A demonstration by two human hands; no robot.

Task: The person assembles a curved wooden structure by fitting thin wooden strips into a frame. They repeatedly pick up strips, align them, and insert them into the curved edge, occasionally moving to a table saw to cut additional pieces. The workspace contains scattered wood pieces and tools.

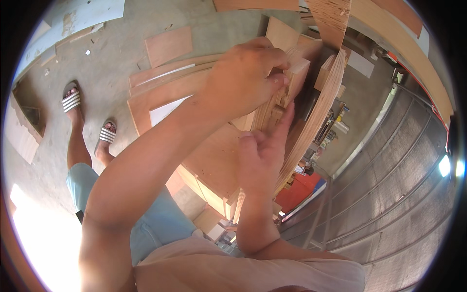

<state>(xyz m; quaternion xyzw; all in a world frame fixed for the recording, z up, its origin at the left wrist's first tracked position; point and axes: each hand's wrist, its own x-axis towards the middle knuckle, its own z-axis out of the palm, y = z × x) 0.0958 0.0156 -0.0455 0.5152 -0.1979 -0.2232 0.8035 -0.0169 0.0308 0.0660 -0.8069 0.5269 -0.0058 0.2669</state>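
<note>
While left hand (249,75) curls at wood block (299,75), right hand (262,155) points alongside, hands apart, grips unclear; likely positioning; next: steady alignment.

**Looking Down From the Wearer's Head**

From the left of two head-worn fisheye cameras, we look down over a pale beige shirt (214,272) at the lower edge. The bare left hand (250,75) and bare right hand (265,153) sit close to us, near mid-view. Our angle is tilted: grey concrete floor (119,53) and dark, white-striped sandals (71,100) lie farther off at left, while ribbed grey metal sheeting (379,199) bends along the right rim.
</note>
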